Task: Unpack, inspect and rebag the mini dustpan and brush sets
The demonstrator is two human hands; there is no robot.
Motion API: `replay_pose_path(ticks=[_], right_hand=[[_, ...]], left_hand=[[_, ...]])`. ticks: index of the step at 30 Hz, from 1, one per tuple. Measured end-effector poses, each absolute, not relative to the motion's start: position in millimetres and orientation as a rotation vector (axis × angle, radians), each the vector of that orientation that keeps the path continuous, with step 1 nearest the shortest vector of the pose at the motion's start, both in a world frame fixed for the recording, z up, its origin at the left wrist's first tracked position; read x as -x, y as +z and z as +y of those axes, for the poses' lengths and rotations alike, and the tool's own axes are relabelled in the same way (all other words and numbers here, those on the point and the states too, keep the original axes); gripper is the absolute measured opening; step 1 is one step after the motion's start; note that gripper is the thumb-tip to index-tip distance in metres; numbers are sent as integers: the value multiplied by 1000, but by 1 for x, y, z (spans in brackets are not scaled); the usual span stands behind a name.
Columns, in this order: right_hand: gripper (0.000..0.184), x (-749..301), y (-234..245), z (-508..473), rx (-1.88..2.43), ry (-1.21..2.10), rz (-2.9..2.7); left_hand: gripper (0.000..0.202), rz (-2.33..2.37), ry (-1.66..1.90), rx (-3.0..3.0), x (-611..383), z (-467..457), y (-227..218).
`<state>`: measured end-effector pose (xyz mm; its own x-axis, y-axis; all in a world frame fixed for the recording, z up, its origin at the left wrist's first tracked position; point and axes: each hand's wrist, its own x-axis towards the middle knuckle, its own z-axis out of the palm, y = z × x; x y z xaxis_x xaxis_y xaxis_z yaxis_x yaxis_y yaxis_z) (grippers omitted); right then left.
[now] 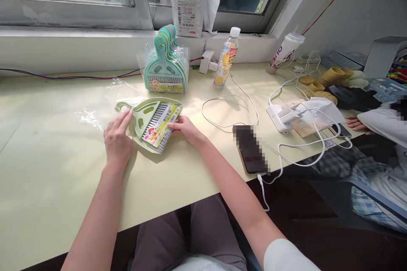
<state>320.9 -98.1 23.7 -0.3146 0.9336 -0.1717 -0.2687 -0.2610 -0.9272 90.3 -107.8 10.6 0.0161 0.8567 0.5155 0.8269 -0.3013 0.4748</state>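
Note:
A pale green dustpan [139, 123] with a bristled brush [158, 120] nested in it lies at a slant over the desk, its looped handle toward the left. A printed card label [162, 125] wraps the brush. My left hand [119, 137] is closed at the handle, fingertips against its base; the thumb is mostly hidden. On the right side, my right hand [187, 130] pinches the edge of the brush and label, thumb on top, other fingers partly out of sight below. Crumpled clear plastic wrap [92, 117] spreads just behind and left of the dustpan.
A plastic-wrapped stack of similar dustpans [165, 67] stands near the wall. Beside it are a drink bottle [226, 57], a loose cable [203, 112] and a phone [251, 150]. Farther right are a power strip [280, 119], a cup [284, 53] and another person's hand [355, 123].

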Motion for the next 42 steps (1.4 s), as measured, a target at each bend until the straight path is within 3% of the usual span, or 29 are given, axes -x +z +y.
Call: replay_pose_path(ticks=[9, 13, 18, 20, 23, 26, 32, 42], right_hand=[[31, -321, 21, -96, 969, 1697, -1023], [32, -321, 20, -96, 929, 1677, -1009], [35, -320, 22, -98, 847, 1676, -972], [36, -319, 24, -98, 839, 1671, -946], [36, -319, 24, -99, 827, 1675, -928], [36, -317, 23, -99, 826, 1700, -954], [34, -313, 20, -100, 829, 1690, -956], [28, -308, 16, -101, 839, 1576, -831]], left_hand=[[65, 1488, 1239, -2260, -105, -119, 30], [49, 1800, 1430, -2225, -112, -126, 36], [88, 2191, 1880, -1598, -101, -124, 39], [88, 2048, 1758, -1313, -95, -119, 40], [66, 1507, 1397, -1117, -93, -112, 43], [55, 1099, 1298, -1066, -96, -110, 42], [40, 1117, 1161, -1031, -102, -114, 36], [50, 901, 970, -1016, -111, -122, 34]])
